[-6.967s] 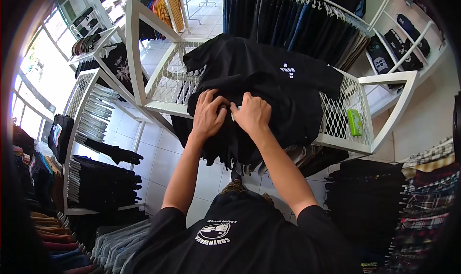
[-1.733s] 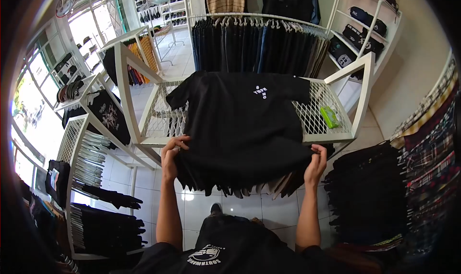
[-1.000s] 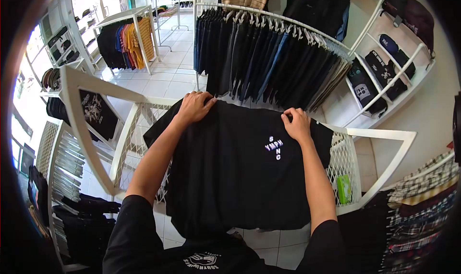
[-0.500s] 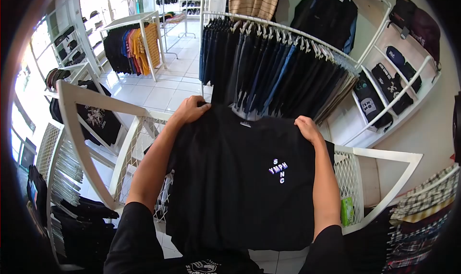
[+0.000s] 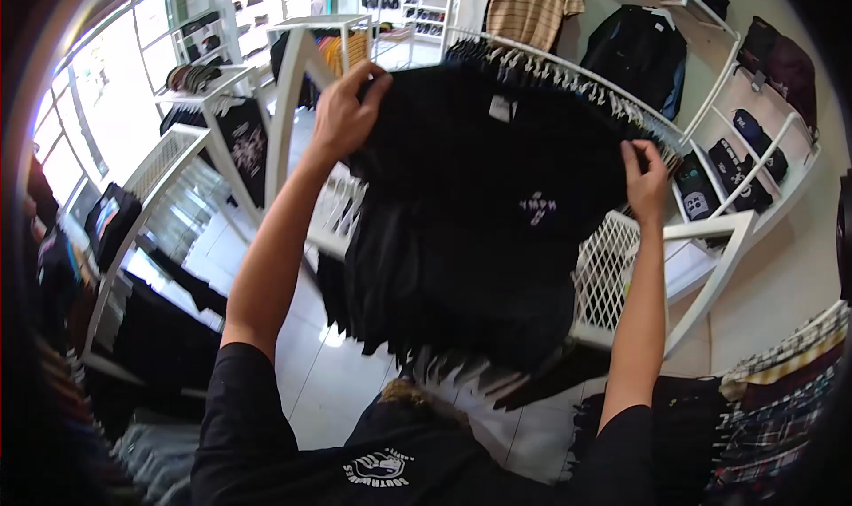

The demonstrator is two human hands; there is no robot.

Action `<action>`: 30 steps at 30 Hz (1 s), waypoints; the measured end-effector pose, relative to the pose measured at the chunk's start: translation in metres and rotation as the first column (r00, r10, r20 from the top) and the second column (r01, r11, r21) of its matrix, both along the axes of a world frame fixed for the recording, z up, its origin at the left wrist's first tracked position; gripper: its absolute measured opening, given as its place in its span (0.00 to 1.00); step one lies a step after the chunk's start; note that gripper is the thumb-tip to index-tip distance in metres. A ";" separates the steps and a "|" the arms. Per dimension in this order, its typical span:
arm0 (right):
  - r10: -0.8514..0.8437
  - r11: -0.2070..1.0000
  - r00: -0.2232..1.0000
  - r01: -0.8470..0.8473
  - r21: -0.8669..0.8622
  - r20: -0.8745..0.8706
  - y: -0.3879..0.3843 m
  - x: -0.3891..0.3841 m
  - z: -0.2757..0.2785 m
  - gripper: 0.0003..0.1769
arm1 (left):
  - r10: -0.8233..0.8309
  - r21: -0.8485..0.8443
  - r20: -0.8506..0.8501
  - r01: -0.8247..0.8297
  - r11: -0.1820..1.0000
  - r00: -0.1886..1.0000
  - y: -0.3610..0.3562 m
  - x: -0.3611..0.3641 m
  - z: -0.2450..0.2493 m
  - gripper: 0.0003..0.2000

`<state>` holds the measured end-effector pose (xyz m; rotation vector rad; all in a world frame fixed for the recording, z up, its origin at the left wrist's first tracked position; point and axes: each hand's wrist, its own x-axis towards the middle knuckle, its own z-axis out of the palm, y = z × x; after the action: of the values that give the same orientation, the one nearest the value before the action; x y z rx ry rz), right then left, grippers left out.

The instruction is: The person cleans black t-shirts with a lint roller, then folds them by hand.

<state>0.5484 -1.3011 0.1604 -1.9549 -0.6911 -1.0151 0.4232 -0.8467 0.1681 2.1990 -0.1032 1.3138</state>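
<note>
A black T-shirt with small pale lettering on its chest and a white neck label hangs spread in the air. My left hand pinches its shoulder at the upper left, thumb and fingers closed on the cloth. At the upper right, my right hand grips the other shoulder between thumb and fingers. The shirt's body covers part of a white mesh-topped rack, and its lower part merges with dark clothes hanging beneath.
Hangers of trousers line a curved white rail behind. Caps sit on a wall shelf at right. Plaid shirts hang at lower right, and another white rack stands at left.
Both hands have raised the T-shirt away from the white mesh top, and its lettering now looks blurred. The view has shifted, showing more of the floor and the hanging clothes below.
</note>
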 end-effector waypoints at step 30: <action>0.375 0.924 0.916 -0.382 0.023 0.142 0.283 -0.255 0.045 0.13 | 0.553 0.097 0.064 -0.556 0.825 0.831 0.138 -0.472 0.045 0.11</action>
<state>0.2930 -1.0185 0.2052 -1.6320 -1.0635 -0.9153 -0.0484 -0.7083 0.2131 2.4011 0.5068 1.6821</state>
